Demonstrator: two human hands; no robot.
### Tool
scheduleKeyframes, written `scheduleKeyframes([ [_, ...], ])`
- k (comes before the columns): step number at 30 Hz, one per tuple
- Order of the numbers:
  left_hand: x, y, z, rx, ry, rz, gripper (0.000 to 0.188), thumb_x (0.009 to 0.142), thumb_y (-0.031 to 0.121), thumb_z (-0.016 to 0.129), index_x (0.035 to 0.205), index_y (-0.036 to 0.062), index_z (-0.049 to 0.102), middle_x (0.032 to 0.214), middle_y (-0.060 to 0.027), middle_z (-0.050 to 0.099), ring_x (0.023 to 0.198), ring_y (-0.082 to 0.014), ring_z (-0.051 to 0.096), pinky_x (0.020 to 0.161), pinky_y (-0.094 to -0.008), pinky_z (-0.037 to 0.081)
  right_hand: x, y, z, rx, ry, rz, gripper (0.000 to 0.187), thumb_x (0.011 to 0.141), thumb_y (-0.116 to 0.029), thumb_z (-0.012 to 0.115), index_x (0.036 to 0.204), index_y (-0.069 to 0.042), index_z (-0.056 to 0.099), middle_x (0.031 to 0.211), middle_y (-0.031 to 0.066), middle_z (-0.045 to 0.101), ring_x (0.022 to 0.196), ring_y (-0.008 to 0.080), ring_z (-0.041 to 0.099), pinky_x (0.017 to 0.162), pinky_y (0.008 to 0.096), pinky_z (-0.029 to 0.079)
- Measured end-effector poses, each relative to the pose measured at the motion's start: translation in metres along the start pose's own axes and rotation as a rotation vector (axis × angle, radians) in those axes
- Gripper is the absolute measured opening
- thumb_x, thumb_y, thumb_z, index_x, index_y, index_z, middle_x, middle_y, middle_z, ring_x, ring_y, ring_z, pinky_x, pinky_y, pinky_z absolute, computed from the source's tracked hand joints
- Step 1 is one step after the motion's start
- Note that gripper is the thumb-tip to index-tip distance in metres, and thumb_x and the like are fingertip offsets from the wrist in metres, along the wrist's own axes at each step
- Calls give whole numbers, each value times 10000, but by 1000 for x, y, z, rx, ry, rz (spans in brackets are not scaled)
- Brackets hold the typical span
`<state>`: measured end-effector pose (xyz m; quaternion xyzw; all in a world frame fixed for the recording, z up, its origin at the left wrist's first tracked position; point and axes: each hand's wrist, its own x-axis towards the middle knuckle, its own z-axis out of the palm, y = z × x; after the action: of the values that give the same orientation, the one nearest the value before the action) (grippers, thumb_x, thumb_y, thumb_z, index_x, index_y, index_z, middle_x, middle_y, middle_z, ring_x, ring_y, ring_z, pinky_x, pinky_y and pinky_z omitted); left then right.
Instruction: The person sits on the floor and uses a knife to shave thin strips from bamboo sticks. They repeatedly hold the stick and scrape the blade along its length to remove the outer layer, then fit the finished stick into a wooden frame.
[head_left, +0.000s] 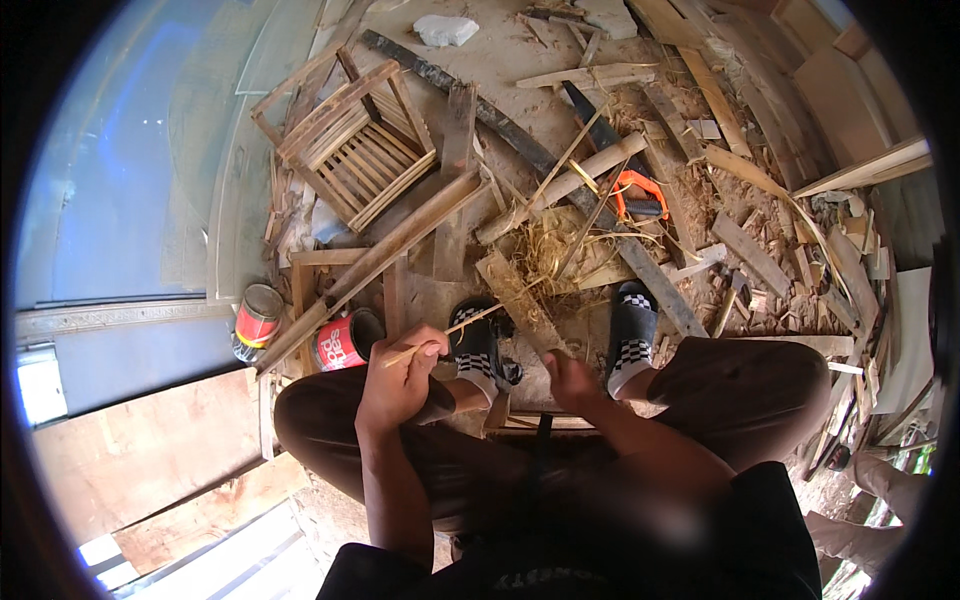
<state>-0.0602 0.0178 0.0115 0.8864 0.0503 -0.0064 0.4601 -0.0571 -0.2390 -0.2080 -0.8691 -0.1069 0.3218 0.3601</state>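
At frame centre, the left hand (396,382) pinched a slender wooden strip (470,321); the right hand (577,384) curled by a board (530,312), its hold unclear. The strip looked already thinned, shavings (540,243) heaped above; remaining work couldn't be judged.

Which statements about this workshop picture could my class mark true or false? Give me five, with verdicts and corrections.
1. The left hand holds a thin wooden strip. True.
2. The saw has a plain white handle. False: the handle is orange and black.
3. Two red-labelled cans stand on the left side. True.
4. The slatted wooden frame is right of the saw. False: it is left of it.
5. Both feet wear checkered socks. True.
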Motion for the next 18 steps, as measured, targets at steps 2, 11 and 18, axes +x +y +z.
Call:
scheduleKeyframes([
  [2,-4,-1,-1,-26,20,-11,190,1013,95,509,888,6,622,673,-95,554,570,-179,526,576,-308,444,5,16,-7,11,-30,34,434,1066,-371,388,1096,-20,642,871,310,662,877,507,647,792,594,488],
  [11,1,-5,4,-20,111,-11,205,1031,105,484,891,13,603,592,-56,464,538,-133,472,535,-293,391,18,40,8,34,-62,105,476,1067,-339,366,1032,40,652,958,337,667,955,515,645,874,593,485],
  [18,2,-7,3,-13,239,-44,263,1061,154,475,887,6,605,613,-51,507,551,-135,500,548,-288,395,14,31,-2,-49,-116,103,526,1071,-366,334,1045,61,640,960,341,669,956,523,645,888,594,490],
])
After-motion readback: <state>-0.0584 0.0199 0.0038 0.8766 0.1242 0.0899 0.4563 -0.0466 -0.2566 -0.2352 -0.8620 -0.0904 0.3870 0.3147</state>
